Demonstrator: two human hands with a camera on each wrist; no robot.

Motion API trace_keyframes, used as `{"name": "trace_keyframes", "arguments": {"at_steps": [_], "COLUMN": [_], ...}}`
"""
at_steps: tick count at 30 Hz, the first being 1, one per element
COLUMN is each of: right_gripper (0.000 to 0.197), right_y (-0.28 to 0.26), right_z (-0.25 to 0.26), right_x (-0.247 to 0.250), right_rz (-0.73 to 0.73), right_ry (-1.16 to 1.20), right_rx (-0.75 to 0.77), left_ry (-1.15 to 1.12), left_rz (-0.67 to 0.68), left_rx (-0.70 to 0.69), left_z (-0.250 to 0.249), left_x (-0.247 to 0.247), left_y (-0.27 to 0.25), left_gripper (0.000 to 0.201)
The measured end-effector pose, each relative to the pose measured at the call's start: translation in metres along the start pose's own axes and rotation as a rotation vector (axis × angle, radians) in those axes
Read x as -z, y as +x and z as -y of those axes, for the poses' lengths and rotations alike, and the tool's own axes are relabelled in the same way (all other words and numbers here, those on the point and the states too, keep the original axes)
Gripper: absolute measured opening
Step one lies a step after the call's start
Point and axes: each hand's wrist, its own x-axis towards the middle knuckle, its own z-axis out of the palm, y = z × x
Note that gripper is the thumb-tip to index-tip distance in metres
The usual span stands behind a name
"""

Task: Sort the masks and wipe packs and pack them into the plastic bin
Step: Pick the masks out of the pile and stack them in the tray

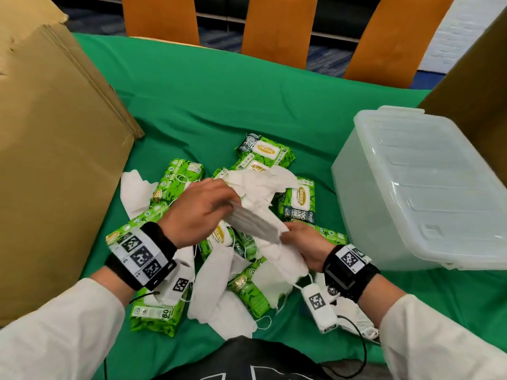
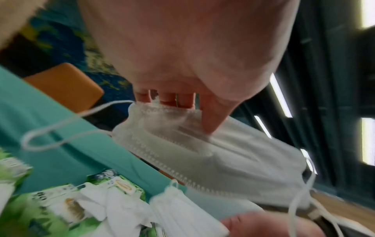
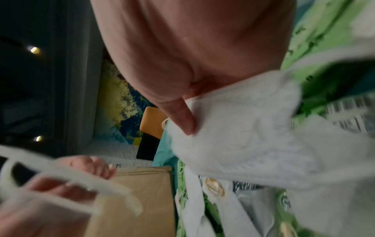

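Green wipe packs (image 1: 297, 200) and loose white masks (image 1: 216, 297) lie mixed in a heap on the green tablecloth (image 1: 219, 91). Above the heap my left hand (image 1: 233, 198) grips the upper end of a stack of white masks (image 1: 255, 220). My right hand (image 1: 288, 234) holds the lower end. In the left wrist view the left hand (image 2: 188, 115) pinches a folded mask (image 2: 202, 152) between thumb and fingers, ear loops dangling. In the right wrist view my right thumb (image 3: 188, 121) presses on bunched white masks (image 3: 243, 136); the other fingers are hidden behind them.
A translucent plastic bin (image 1: 411, 187) stands to the right of the heap. A big cardboard box (image 1: 55, 160) rises on the left and another (image 1: 480, 91) behind the bin. Orange chairs (image 1: 279, 28) line the table's far edge.
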Motion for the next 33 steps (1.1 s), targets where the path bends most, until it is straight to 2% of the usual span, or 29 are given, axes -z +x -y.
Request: {"name": "trace_keyframes", "arguments": {"at_steps": [2, 4, 7, 9, 11, 12, 17, 21, 24, 26, 28, 29, 30, 31, 33], "right_gripper": [0.017, 0.011, 0.006, 0.011, 0.008, 0.014, 0.023, 0.018, 0.014, 0.008, 0.017, 0.018, 0.017, 0.019, 0.027], "right_y": [0.000, 0.000, -0.003, -0.003, -0.005, -0.006, -0.010, -0.012, -0.016, -0.016, -0.019, -0.020, -0.020, -0.019, -0.013], "right_z": [0.007, 0.013, 0.019, 0.019, 0.018, 0.017, 0.004, -0.008, -0.012, -0.012, -0.007, -0.005, -0.004, -0.004, -0.009], "right_x": [-0.002, -0.006, -0.013, -0.014, -0.011, -0.009, 0.007, 0.018, 0.024, 0.029, 0.032, 0.032, 0.032, 0.030, 0.024], "right_rz": [0.014, 0.025, 0.110, 0.152, 0.161, 0.157, 0.096, 0.052, -0.002, -0.050, -0.048, -0.028, -0.011, -0.001, -0.020], "right_ry": [-0.097, -0.196, -0.334, -0.392, -0.406, -0.390, -0.294, -0.221, -0.183, 0.002, 0.370, 0.553, 0.656, 0.653, 0.386], "right_rx": [0.036, 0.103, 0.216, 0.266, 0.278, 0.261, 0.058, 0.044, 0.068, 0.105, 0.118, 0.106, 0.087, 0.058, 0.012], "left_ry": [0.164, 0.252, 0.283, 0.254, 0.190, 0.161, -0.013, -0.056, -0.070, -0.067, -0.077, -0.102, -0.139, -0.169, -0.191], "left_rz": [0.123, 0.189, 0.268, 0.318, 0.360, 0.367, 0.269, 0.229, 0.247, 0.292, 0.315, 0.312, 0.301, 0.290, 0.273], "left_rx": [-0.134, -0.238, -0.297, -0.253, -0.164, -0.124, 0.059, 0.194, 0.286, 0.332, 0.334, 0.343, 0.349, 0.357, 0.340], "left_z": [-0.015, -0.027, -0.027, -0.020, -0.015, -0.012, 0.015, 0.034, 0.044, 0.053, 0.059, 0.061, 0.061, 0.060, 0.057], "left_x": [-0.008, -0.022, -0.045, -0.055, -0.059, -0.060, -0.062, -0.064, -0.064, -0.064, -0.065, -0.065, -0.067, -0.069, -0.071], "left_y": [0.004, 0.005, 0.004, 0.004, 0.003, 0.002, -0.013, -0.032, -0.044, -0.052, -0.060, -0.062, -0.065, -0.065, -0.063], "left_gripper": [0.025, 0.023, 0.021, 0.025, 0.029, 0.030, 0.021, 0.011, 0.030, 0.039, 0.020, 0.020, 0.030, 0.035, 0.035]}}
